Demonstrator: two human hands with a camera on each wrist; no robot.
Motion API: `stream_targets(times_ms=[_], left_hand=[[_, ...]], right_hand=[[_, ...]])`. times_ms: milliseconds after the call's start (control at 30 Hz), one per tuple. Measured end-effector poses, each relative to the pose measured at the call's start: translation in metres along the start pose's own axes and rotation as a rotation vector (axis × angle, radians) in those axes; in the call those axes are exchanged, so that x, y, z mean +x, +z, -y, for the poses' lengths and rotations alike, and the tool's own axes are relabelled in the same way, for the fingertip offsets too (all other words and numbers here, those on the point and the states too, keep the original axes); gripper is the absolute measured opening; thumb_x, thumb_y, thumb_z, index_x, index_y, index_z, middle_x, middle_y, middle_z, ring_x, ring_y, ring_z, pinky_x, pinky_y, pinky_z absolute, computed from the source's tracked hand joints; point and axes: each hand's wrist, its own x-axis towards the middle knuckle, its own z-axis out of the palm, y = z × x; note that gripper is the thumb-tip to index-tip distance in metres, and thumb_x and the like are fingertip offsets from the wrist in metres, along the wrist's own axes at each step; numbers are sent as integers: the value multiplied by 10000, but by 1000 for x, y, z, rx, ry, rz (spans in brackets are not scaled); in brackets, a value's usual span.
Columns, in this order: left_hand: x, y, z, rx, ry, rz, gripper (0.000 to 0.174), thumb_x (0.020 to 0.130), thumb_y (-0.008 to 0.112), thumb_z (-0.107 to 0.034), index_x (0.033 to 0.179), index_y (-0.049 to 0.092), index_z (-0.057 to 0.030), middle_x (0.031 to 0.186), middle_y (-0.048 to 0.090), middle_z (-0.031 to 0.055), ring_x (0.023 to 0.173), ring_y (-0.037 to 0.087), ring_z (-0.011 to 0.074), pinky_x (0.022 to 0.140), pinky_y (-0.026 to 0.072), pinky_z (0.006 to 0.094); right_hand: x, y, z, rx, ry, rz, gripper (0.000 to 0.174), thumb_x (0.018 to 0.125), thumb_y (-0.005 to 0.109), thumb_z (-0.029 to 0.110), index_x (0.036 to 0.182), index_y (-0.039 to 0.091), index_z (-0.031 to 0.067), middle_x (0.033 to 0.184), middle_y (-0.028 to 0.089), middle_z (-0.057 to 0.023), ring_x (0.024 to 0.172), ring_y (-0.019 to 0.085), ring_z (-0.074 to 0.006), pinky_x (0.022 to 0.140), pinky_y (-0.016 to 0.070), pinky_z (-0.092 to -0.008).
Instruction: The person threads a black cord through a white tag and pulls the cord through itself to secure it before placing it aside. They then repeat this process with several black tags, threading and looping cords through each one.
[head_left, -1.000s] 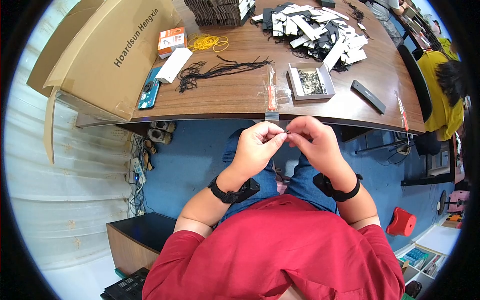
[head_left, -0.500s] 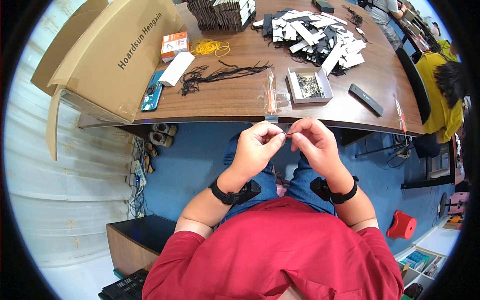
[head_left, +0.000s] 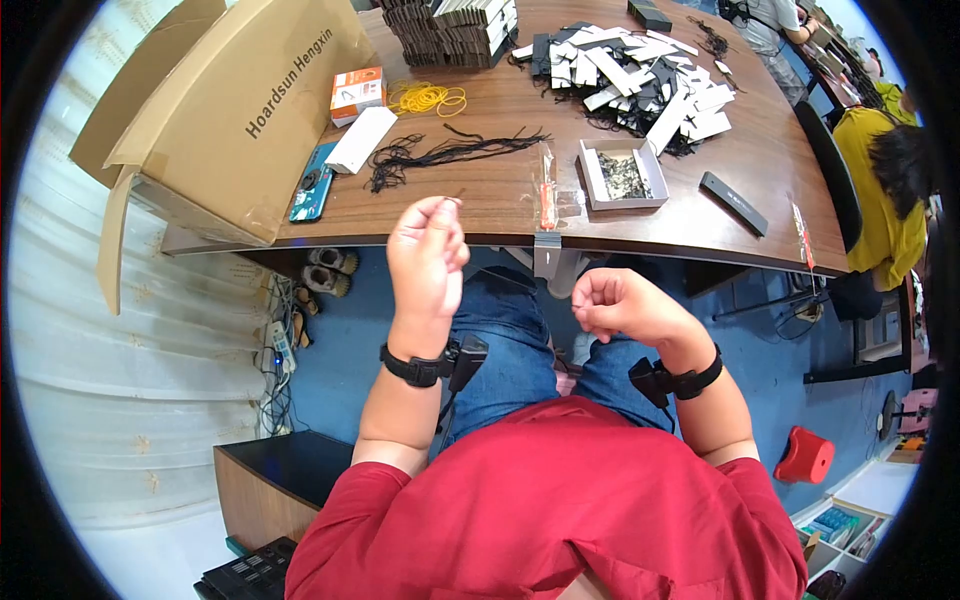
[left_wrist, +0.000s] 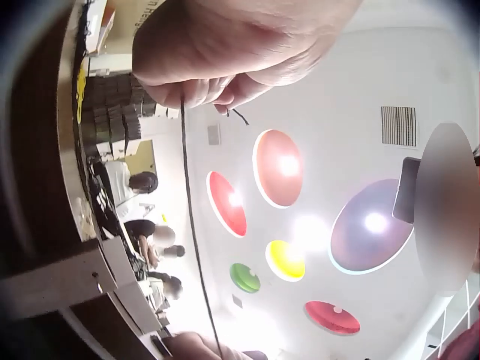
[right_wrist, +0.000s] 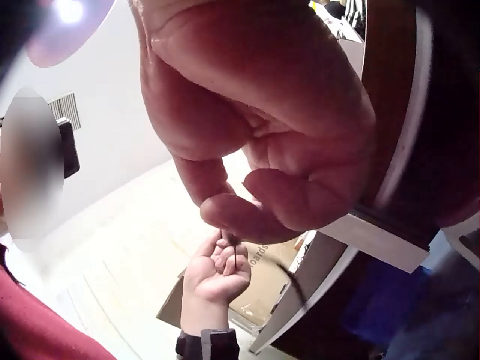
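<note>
A thin black cord [left_wrist: 190,202] runs taut in the left wrist view, from my left hand [head_left: 428,260] down towards my right hand [head_left: 640,308]. The left hand, raised in front of the table edge, pinches the cord, and a short end sticks out past its fingertips. Lower and to the right, over the lap, the right hand grips the cord between thumb and curled fingers. A blurred dark tail hangs by the right fingertips in the right wrist view. On the table behind the left hand lies a bundle of black cords [head_left: 455,148].
A shallow box of small black pieces [head_left: 600,202] stands near the table edge, with a black bar [head_left: 733,203] to its right. White and black strips [head_left: 610,70] are heaped behind. The cardboard box [head_left: 240,120], phone [head_left: 310,190] and yellow cord coil [head_left: 428,98] stand left.
The hands were together at the table edge and have come apart. The left hand has moved up and left, the right slightly down, with the black cord between them.
</note>
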Motion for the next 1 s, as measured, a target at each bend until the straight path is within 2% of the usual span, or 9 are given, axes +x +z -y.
stream_targets(times_ms=[133,233,367,500,667,800,833,867,1000], left_hand=[[6,-9,-12,132,197,-143,97,930,571,-85,970,607,-4,699,509,-17,485,358,28,408,261,166],[6,-19,-14,168,196,-121,86,925,577,-78,960,607,-4,676,506,-25,484,364,21,404,260,166],[1,-24,-7,318,213,-154,77,919,588,-71,936,610,0,634,502,-30,479,381,21,404,271,167],[-8,-16,5,371,178,-142,81,909,605,-75,920,615,4,614,523,-11,470,417,42,406,302,176],[-35,12,41,462,-28,67,84,913,595,-77,919,611,6,723,640,70,630,623,138,591,508,253],[-49,26,73,342,-82,239,72,917,583,-56,925,604,12,883,655,90,787,632,139,741,516,258],[-50,29,75,312,-139,233,62,910,592,-48,934,601,9,883,644,73,794,617,121,751,508,254],[-50,28,82,351,-128,236,62,915,588,-62,941,600,-7,849,634,50,761,605,107,715,506,242],[-51,37,80,149,-359,190,57,922,583,-89,930,586,-33,716,547,-14,555,474,42,496,390,198]], right_hand=[[-7,-7,9,-56,69,-60,83,885,623,68,896,653,-9,715,640,-27,545,523,-60,501,418,-190],[-10,-13,7,-58,42,-115,142,898,610,66,974,677,-33,703,653,-43,511,512,-62,486,417,-192],[-13,-18,7,-130,-1,-53,204,914,523,16,1056,669,11,786,652,-12,614,560,-53,553,449,-187],[-16,-12,14,-146,2,-46,198,916,523,17,1078,636,10,830,673,-34,692,627,-78,577,472,-198],[-13,-4,14,-132,18,-67,66,900,567,36,950,605,16,848,685,-68,711,650,-99,587,486,-203],[-19,17,25,-299,-118,-159,78,862,619,23,924,666,14,799,668,-29,674,586,-81,616,485,-218],[-17,19,25,-457,-295,-198,85,853,631,25,926,673,14,786,663,-39,678,587,-93,619,482,-234],[-15,19,23,-612,-473,-237,94,844,642,26,929,679,13,773,659,-48,682,588,-106,622,479,-249],[-13,14,21,-686,-443,-388,114,837,646,31,943,683,12,767,649,-67,697,591,-126,633,476,-270]])
